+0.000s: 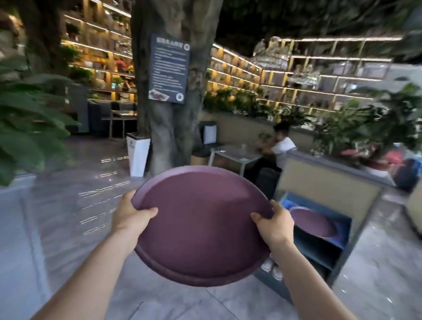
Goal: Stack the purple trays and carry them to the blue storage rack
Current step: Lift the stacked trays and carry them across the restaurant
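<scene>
Both forearms reach forward, the left hand (131,217) and right hand (273,226) each clamped on opposite rims of the stacked purple trays (201,223), thumbs over the top edge, fingers hidden beneath. A second rim showing along the near edge suggests stacking is done and carrying is under way. Just beyond the right hand stands the blue storage rack (323,241), another purple tray (311,224) already on its upper shelf; delivery appears the remaining step.
</scene>
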`<state>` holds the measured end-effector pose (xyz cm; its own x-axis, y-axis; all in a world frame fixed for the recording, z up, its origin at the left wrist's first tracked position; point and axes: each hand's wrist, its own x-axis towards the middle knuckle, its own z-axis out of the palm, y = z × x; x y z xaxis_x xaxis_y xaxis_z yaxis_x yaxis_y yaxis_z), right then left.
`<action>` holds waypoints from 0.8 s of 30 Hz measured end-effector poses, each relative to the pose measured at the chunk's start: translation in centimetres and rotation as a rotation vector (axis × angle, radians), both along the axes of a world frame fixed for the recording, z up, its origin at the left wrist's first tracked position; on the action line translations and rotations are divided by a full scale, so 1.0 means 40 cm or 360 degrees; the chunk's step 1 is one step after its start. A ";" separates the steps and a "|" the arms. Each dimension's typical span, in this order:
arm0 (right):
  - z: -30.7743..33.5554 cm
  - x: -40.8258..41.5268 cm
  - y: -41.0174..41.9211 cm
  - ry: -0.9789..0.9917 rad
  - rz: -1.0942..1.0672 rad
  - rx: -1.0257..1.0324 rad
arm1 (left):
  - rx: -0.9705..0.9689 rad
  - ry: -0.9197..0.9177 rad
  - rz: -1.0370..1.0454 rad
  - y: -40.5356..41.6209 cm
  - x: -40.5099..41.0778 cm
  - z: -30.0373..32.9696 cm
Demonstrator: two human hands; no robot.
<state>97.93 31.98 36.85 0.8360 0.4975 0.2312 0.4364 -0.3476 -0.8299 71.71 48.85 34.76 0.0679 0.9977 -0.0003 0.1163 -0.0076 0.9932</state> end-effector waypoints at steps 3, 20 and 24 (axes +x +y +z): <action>0.002 0.130 -0.093 0.0000 -0.0137 0.0039 | 0.0035 0.0012 -0.0155 -0.034 0.171 0.009; -0.057 0.697 -0.540 0.0082 -0.0714 0.0104 | -0.0002 0.0095 -0.0780 -0.282 0.969 -0.039; -0.094 0.782 -0.543 0.0108 -0.0805 0.0085 | -0.0028 0.0098 -0.0822 -0.277 1.078 -0.073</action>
